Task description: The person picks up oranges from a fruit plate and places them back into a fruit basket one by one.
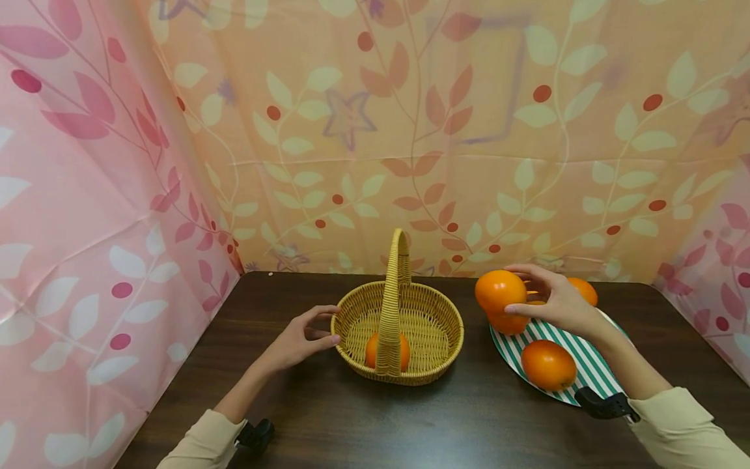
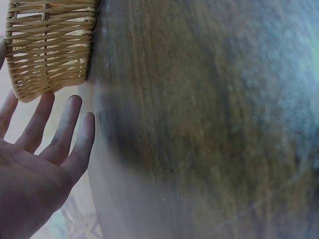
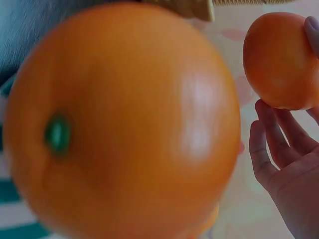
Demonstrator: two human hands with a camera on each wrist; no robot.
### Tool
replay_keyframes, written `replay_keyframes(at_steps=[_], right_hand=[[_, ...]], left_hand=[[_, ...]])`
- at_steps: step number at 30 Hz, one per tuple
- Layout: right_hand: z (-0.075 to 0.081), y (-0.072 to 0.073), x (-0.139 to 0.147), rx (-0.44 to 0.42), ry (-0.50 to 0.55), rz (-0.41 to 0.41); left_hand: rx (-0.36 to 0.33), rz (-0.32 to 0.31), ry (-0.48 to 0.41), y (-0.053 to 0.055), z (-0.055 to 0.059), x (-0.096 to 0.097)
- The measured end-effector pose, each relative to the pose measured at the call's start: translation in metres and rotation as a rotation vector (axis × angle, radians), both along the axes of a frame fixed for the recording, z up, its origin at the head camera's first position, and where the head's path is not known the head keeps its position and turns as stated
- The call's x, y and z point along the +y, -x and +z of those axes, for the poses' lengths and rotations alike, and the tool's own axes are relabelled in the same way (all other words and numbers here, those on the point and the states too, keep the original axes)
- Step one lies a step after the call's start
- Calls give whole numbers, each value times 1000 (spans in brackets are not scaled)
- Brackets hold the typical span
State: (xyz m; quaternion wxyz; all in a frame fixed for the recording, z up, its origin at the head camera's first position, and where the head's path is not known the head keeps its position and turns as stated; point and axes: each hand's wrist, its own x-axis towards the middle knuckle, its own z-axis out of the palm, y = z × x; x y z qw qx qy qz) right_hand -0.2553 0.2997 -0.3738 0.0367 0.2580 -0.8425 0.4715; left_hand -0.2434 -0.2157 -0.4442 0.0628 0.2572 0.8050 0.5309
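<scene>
My right hand (image 1: 556,303) holds an orange (image 1: 500,291) between thumb and fingers, above the left side of a green-and-white striped plate (image 1: 588,348). In the right wrist view that orange (image 3: 279,62) is at the upper right. Directly below it in the head view, another orange (image 1: 508,324) shows partly. On the plate's front part lies one more orange (image 1: 548,365). My left hand (image 1: 299,340) touches the left rim of a wicker basket (image 1: 459,329), its fingers fairly straight in the left wrist view. An orange (image 1: 405,352) sits inside the basket, partly behind its handle.
The upright basket handle (image 1: 394,286) arches over the basket's middle. Behind my right hand, another orange (image 1: 584,290) is partly hidden. A dark wooden table (image 1: 328,423) carries everything, with patterned cloth (image 1: 351,195) hanging at its back and sides.
</scene>
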Motion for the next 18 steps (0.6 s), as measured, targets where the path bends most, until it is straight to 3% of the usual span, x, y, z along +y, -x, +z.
replay_keyframes(at_steps=[6, 18], right_hand=[[0, 0, -24, -36, 21, 37], [-13, -8, -62, -22, 73, 99]], left_hand=[[0, 1, -9, -1, 0, 0], [11, 1, -5, -1, -1, 0]])
